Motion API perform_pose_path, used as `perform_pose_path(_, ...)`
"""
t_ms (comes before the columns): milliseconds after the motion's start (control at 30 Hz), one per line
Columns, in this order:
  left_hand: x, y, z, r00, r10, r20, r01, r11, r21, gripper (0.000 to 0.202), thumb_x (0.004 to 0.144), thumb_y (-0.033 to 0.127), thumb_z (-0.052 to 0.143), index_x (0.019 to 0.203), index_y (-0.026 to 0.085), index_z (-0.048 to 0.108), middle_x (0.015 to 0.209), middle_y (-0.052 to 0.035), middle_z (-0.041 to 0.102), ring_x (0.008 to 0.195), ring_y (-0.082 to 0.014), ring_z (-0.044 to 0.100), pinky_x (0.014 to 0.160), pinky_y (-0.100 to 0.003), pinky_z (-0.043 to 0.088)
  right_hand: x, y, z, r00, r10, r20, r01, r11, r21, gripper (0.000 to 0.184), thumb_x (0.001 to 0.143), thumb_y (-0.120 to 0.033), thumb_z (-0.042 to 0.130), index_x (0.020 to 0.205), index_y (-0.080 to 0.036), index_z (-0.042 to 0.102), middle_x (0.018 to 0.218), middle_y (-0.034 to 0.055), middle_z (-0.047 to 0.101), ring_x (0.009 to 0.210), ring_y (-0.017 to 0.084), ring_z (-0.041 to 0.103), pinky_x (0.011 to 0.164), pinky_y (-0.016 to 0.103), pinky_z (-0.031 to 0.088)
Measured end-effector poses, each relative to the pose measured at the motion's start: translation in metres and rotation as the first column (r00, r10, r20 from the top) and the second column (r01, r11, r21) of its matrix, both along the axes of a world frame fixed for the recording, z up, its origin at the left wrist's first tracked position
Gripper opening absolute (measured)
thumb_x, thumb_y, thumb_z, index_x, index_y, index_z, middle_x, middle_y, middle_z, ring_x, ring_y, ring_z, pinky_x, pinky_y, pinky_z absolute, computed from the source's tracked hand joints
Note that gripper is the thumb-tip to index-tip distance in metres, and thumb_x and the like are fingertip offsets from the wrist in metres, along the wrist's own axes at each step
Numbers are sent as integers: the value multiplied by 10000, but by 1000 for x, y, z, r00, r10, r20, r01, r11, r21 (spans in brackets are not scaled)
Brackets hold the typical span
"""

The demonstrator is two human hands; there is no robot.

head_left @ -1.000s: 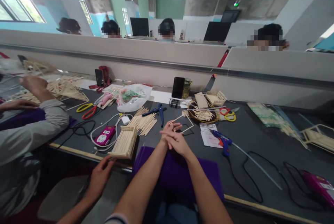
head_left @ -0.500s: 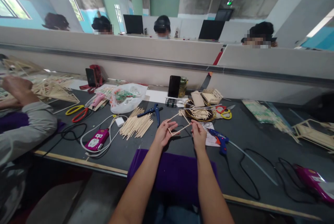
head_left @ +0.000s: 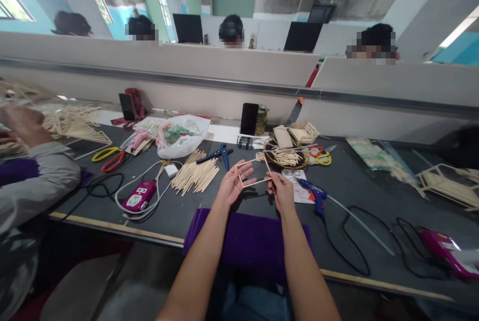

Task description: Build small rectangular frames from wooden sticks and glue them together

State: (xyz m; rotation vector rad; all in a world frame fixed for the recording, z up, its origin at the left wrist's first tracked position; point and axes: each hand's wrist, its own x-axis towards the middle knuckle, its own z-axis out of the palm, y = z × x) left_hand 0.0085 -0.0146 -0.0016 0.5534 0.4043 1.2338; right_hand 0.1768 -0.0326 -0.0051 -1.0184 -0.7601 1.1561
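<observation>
Both my hands hold up a small square frame of thin wooden sticks above the dark table. My left hand pinches the frame's left corner. My right hand pinches its near right corner. A pile of loose sticks lies just left of my hands. A blue glue gun lies on a paper sheet to the right. A purple cloth covers the table edge under my wrists.
Blue pliers, a phone on a stand, a basket of sticks, scissors, a pink power strip and black cables lie around. A person in a grey sleeve works at the left. Other people sit behind the partition.
A second ago my hands were together at the frame and another person's hand held a stick panel at the table edge. Now my hands are apart with the frame raised; that hand and panel are gone.
</observation>
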Motion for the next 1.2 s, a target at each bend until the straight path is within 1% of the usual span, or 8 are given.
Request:
perform_pose_path(133,1,2,-5,999,24,33,-23,999,-34,289,903,270,554,1172,166,574,1127,-113,674,949,-191,661,927,-480,507,-3,-1,0,999,4,-42,-4,1000,10,324,648,-450,768,796,-165,725,689,31,689,513,86,555,397,178,438)
perform_pose_path(333,5,2,-5,995,86,46,-84,995,-58,295,893,264,577,1177,184,574,1044,-92,701,903,-179,673,921,-467,507,-5,-1,0,990,36,-138,-30,999,42,329,654,-440,776,831,-169,723,776,43,716,625,117,639,508,216,537)
perform_pose_path(467,5,4,-6,994,102,49,-97,991,-95,254,902,253,553,1127,149,607,1004,-104,713,846,-180,685,879,-443,529,-5,-1,-1,990,6,-138,1,999,45,319,634,-400,795,833,-163,717,780,42,719,628,115,645,520,212,539)
perform_pose_path(633,4,6,-8,989,142,-30,-145,975,-168,237,904,281,546,997,94,658,867,-100,725,648,-129,666,801,-353,559,-1,0,-1,979,-101,-175,109,993,35,316,622,-384,799,826,-161,708,741,29,709,567,94,609,504,210,522)
perform_pose_path(767,1,6,-8,989,126,-76,-138,971,-193,229,880,282,580,936,82,675,819,-101,724,633,-130,663,736,-315,570,1,1,-1,968,-142,-209,155,987,46,322,614,-387,805,814,-157,701,719,26,701,541,82,579,490,206,506)
perform_pose_path(900,-1,4,-8,988,120,-102,-136,976,-172,148,798,223,678,890,107,679,784,-73,724,665,-135,676,763,-308,569,3,3,-3,961,-117,-251,132,990,43,329,594,-375,825,805,-163,688,707,13,695,537,73,562,482,196,495)
perform_pose_path(1100,-1,2,-6,987,101,-126,-121,979,-166,194,729,230,745,871,112,684,746,-55,716,623,-119,662,722,-284,574,6,4,-3,952,-93,-291,111,993,46,319,631,-385,808,834,-168,690,751,21,707,548,69,558,479,187,481)
perform_pose_path(1200,0,2,-6,984,112,-139,-134,978,-160,224,696,224,773,871,113,687,751,-54,720,619,-118,664,706,-265,566,3,1,2,958,-20,-285,38,998,59,323,647,-398,791,861,-173,705,787,38,714,565,76,567,465,184,469)
